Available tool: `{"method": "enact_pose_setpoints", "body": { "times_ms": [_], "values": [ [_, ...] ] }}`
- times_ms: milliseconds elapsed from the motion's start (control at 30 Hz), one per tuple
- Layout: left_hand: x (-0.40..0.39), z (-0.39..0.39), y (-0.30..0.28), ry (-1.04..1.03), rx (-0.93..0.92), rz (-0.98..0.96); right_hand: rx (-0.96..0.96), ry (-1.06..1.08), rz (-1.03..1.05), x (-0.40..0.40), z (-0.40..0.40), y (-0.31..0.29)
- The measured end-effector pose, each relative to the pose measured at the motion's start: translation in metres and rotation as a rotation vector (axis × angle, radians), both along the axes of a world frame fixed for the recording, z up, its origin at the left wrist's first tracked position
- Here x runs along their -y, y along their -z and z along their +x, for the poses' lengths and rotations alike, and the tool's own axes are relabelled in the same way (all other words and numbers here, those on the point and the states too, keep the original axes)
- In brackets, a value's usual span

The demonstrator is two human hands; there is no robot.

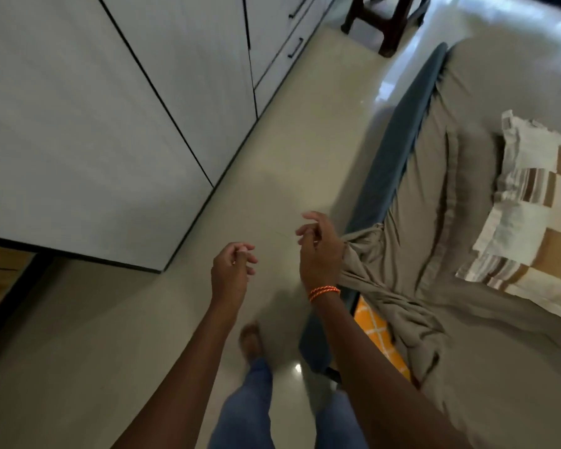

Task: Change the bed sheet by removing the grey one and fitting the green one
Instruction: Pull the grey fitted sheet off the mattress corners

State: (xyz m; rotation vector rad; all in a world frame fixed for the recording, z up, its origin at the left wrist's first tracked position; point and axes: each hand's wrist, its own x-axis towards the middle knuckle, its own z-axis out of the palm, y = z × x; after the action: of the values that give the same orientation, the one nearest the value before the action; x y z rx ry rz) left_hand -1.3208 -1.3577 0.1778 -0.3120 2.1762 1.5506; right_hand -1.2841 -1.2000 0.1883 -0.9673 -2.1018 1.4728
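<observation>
The grey sheet (460, 241) covers the bed on the right. Its near corner is pulled off and bunched (370, 267), baring an orange patterned mattress (374, 332). My right hand (319, 254), with an orange thread band at the wrist, hovers over the floor just left of that bunched corner. Its fingers are loosely curled and hold nothing. My left hand (232, 267) hangs further left over the floor, also loosely curled and empty. No green sheet is in view.
A checked brown and white pillow (531, 205) lies on the bed. The blue bed side (399, 147) runs along a strip of cream floor (292, 131). White wardrobe doors (94, 124) stand on the left, with a dark wooden stool (389, 17) at the far end. My legs and one foot (251, 341) are below.
</observation>
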Motion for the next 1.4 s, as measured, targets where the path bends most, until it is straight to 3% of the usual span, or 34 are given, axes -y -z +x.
{"method": "enact_pose_setpoints", "body": {
  "times_ms": [267, 533, 767, 1000, 1267, 1400],
  "values": [
    [0.021, -0.114, -0.065, 0.001, -0.085, 0.067, -0.076, 0.03, -0.033, 0.023, -0.081, -0.052],
    [-0.045, -0.179, -0.082, 0.168, -0.077, 0.097, -0.117, 0.207, -0.071, -0.039, -0.119, -0.085],
    [-0.182, -0.267, -0.08, 0.334, -0.087, 0.111, -0.132, 0.376, -0.106, -0.161, -0.192, -0.074],
    [-0.376, -0.368, -0.084, 0.556, -0.024, 0.08, -0.159, 0.544, -0.176, -0.335, -0.286, -0.07],
    [-0.567, -0.463, -0.112, 0.757, -0.176, 0.03, -0.152, 0.606, -0.16, -0.515, -0.386, -0.095],
    [-0.644, -0.522, -0.102, 0.814, -0.167, -0.024, -0.041, 0.543, -0.201, -0.583, -0.445, -0.08]
  ]
}}
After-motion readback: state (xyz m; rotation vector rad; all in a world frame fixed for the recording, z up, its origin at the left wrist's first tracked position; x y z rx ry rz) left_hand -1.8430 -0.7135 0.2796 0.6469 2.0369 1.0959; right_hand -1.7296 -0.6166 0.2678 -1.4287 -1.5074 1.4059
